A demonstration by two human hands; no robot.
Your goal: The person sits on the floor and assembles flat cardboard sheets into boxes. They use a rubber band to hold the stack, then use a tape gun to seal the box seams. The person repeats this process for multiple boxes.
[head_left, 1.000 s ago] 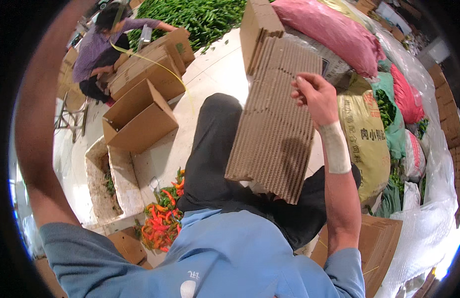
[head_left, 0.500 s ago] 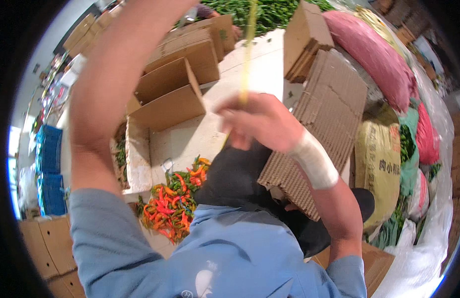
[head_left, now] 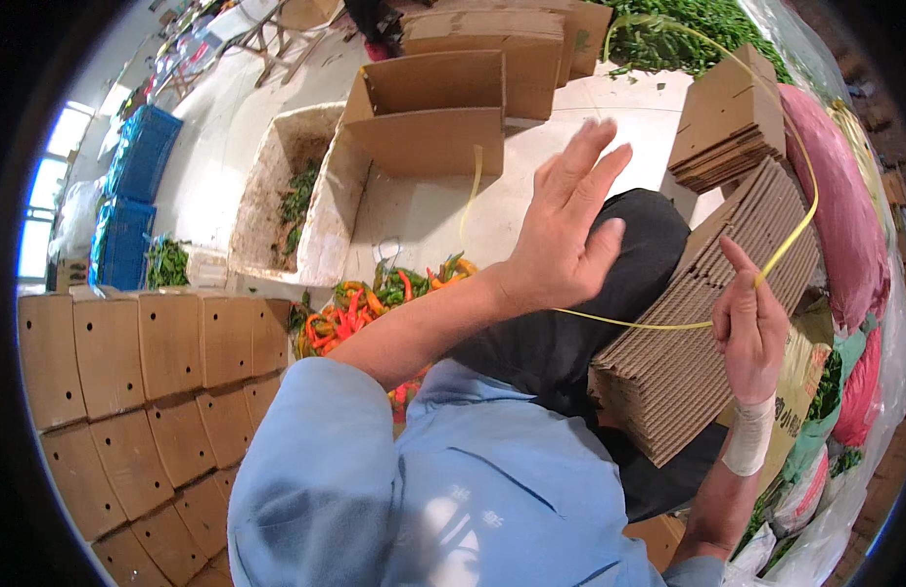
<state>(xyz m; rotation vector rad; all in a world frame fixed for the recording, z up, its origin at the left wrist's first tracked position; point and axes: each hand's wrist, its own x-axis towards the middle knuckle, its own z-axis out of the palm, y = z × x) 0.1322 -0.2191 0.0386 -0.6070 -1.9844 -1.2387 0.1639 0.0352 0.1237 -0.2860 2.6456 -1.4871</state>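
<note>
The left hand (head_left: 567,233) has dropped left of the cardboard stack (head_left: 702,318), fingers apart, seemingly empty. Over the stack, the right hand (head_left: 750,331) alone now pinches the yellow strap (head_left: 792,242).

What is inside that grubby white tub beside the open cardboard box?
The white tub has green plant bits inside, and its inner walls are stained brownish. Whatever lies beneath those greens is covered and cannot be seen.
</note>
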